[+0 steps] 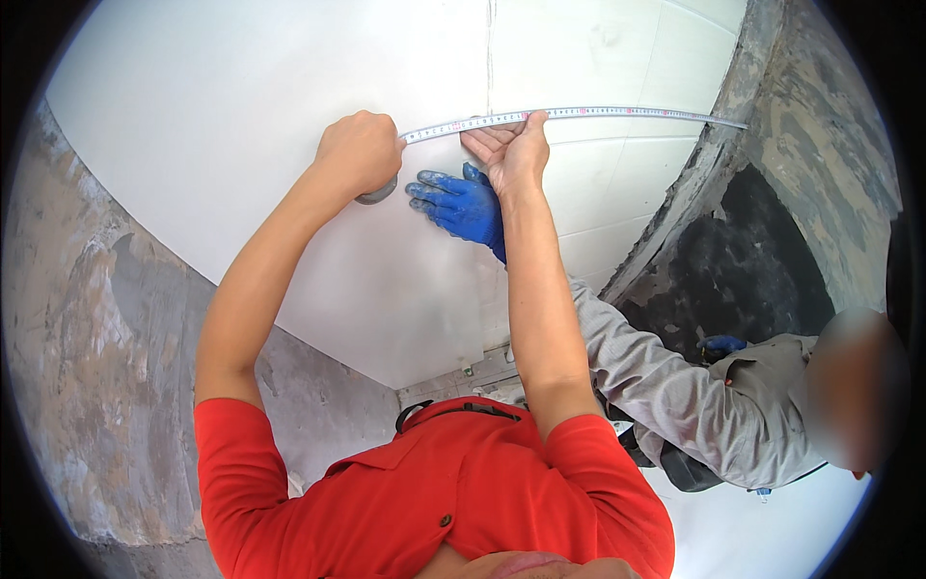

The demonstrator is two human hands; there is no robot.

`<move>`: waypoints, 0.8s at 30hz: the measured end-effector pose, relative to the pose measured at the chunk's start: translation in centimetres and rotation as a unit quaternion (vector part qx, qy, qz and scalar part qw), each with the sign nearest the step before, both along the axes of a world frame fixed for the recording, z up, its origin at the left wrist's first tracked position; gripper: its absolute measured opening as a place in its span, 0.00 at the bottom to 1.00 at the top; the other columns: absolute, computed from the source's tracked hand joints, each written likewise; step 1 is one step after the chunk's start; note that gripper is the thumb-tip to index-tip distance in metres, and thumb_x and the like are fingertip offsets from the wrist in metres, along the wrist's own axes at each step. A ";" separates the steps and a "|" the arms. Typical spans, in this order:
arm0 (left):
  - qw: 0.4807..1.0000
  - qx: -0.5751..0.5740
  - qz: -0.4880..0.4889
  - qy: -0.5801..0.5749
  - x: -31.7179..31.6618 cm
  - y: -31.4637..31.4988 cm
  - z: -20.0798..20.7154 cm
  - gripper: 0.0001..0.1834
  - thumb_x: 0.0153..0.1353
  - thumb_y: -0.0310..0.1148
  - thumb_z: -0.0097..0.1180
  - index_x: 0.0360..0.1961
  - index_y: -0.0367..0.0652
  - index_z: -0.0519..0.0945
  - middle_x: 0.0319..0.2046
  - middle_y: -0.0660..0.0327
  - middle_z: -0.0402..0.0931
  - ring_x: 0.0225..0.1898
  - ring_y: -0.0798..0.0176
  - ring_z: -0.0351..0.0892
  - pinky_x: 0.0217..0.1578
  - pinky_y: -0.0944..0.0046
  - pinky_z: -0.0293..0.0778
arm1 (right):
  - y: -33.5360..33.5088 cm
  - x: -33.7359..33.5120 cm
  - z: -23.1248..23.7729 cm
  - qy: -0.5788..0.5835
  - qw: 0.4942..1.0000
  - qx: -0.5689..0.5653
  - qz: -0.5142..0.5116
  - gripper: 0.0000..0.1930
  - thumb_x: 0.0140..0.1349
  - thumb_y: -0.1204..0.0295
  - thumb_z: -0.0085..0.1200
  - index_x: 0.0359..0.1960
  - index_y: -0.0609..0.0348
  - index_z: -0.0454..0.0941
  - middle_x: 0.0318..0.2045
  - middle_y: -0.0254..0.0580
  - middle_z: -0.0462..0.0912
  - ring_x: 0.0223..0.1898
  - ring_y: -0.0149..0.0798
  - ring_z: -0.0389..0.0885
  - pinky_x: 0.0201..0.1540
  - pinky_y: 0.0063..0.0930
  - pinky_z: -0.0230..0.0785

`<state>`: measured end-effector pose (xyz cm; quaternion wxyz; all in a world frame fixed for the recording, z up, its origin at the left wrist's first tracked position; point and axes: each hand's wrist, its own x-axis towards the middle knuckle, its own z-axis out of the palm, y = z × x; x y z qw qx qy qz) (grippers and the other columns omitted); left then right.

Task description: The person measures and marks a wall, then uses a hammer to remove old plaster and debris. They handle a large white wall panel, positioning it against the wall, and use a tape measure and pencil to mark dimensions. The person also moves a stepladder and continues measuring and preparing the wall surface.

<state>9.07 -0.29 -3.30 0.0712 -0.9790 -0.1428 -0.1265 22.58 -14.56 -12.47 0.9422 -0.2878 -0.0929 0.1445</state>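
My left hand [362,152] is closed round the case of a tape measure [378,193], whose dark rounded edge shows below the fingers. From there the white blade [598,113] runs right across the pale wall panels [405,68] to the rough right-hand edge. My right hand [513,154] is under the blade, palm turned up. Its thumb is at the blade and its fingers reach left beneath it, so the blade is held between them. Just below my right hand, a co-worker's blue-gloved hand [458,205] lies against the panel with fingers spread.
A co-worker in a grey shirt [675,386] stands close on my right, one arm passing behind my right forearm. Rough grey plaster walls [96,367] flank the panels. A dark patch [738,261] marks the right wall. A vertical pencil-like line [489,58] runs down the panel.
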 end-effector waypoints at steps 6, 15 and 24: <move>1.000 0.003 0.005 0.006 -0.2 -0.4 0.2 0.20 0.71 0.41 0.59 0.28 0.36 0.88 0.25 0.47 0.83 0.29 0.44 0.84 0.35 0.48 0.81 | -0.2 0.3 -0.5 -0.001 1.000 0.014 0.016 0.48 0.80 0.41 0.16 0.66 0.92 0.53 0.62 0.93 0.63 0.65 0.78 0.72 0.65 0.62 0.76; 0.999 0.027 -0.023 0.040 0.0 0.6 -0.2 0.17 0.69 0.41 0.57 0.36 0.38 0.89 0.36 0.45 0.87 0.40 0.41 0.88 0.43 0.45 0.83 | 0.8 1.1 -1.6 0.005 0.998 -0.015 -0.057 0.39 0.82 0.47 0.33 0.59 0.88 0.65 0.47 0.79 0.80 0.44 0.64 0.87 0.45 0.53 0.87; 0.990 0.107 -0.053 -0.079 -3.5 2.6 11.0 0.21 0.72 0.47 0.52 0.33 0.44 0.88 0.32 0.48 0.86 0.38 0.40 0.85 0.42 0.41 0.79 | -0.2 1.4 11.1 -0.148 0.981 -0.063 -0.105 0.19 0.78 0.66 0.43 0.32 0.72 0.74 0.25 0.52 0.81 0.22 0.41 0.80 0.23 0.31 0.75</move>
